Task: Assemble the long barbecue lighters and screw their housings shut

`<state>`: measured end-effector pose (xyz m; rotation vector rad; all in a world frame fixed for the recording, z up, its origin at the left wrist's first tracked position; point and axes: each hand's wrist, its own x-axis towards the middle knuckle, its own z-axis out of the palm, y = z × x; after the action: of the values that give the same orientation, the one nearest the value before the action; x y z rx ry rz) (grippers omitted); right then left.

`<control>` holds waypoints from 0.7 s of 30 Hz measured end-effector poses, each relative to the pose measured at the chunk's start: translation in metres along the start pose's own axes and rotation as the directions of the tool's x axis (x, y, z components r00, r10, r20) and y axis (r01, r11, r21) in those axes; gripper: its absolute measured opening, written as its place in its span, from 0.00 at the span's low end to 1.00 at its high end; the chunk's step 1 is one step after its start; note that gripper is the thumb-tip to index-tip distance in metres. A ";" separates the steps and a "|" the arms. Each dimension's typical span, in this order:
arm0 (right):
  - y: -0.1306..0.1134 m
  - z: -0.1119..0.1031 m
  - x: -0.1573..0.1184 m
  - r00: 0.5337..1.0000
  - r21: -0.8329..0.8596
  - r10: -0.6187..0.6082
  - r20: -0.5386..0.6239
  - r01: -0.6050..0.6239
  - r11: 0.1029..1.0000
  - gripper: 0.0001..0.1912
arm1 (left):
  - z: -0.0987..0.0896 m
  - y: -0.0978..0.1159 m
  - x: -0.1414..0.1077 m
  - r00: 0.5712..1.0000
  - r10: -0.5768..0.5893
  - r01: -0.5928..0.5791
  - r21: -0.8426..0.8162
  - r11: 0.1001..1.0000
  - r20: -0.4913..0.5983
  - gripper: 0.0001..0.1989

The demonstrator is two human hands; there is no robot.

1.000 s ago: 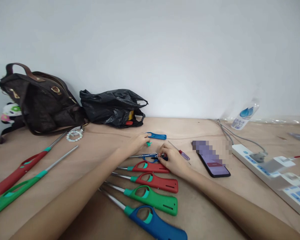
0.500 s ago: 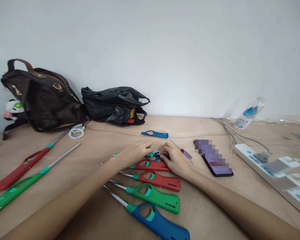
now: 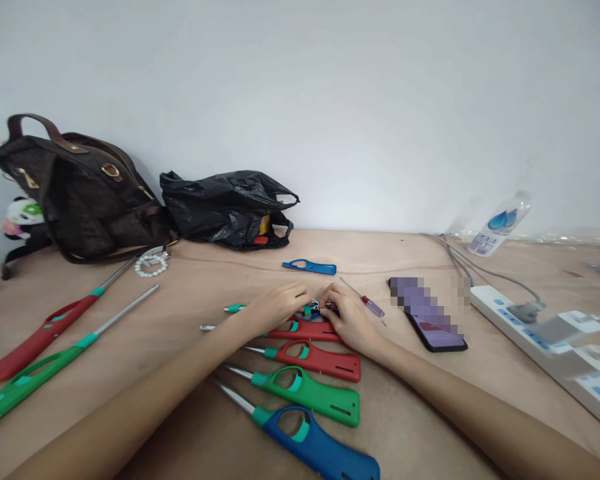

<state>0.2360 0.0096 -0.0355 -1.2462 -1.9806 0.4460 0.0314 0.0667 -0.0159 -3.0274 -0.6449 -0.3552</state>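
An opened blue lighter (image 3: 308, 311) with a teal trigger and a white wire lies between my hands, partly hidden by them. My left hand (image 3: 280, 303) reaches over it with bent fingers; what its fingertips hold is hidden. My right hand (image 3: 347, 315) pinches a small part at the opened lighter's right side, too small to name. A loose blue shell half (image 3: 310, 267) lies beyond the hands. Nearer me are a red lighter (image 3: 325, 361), a green lighter (image 3: 325, 397), a blue lighter (image 3: 325, 447) and another red one (image 3: 313, 330). A screwdriver (image 3: 373, 306) rests right of my right hand.
At the right lie a phone (image 3: 435, 323), a power strip (image 3: 530, 340) with plugs and a leaning bottle (image 3: 499, 227). At the left are a dark bag (image 3: 90, 193), a black plastic bag (image 3: 225, 207), a bracelet (image 3: 151, 266) and two long lighters (image 3: 40, 340).
My left hand has moved slightly right, closer to my right hand over the opened lighter. My right hand has barely moved.
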 end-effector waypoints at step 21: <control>0.000 0.001 -0.001 1.000 0.052 -0.008 -0.019 0.008 0.999 0.09 | 0.004 0.004 0.002 0.998 0.024 -0.023 0.023 0.999 -0.062 0.12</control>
<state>0.2359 0.0092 -0.0365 -1.2058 -1.9457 0.4771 0.0354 0.0641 -0.0197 -2.9866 -0.6046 -0.4358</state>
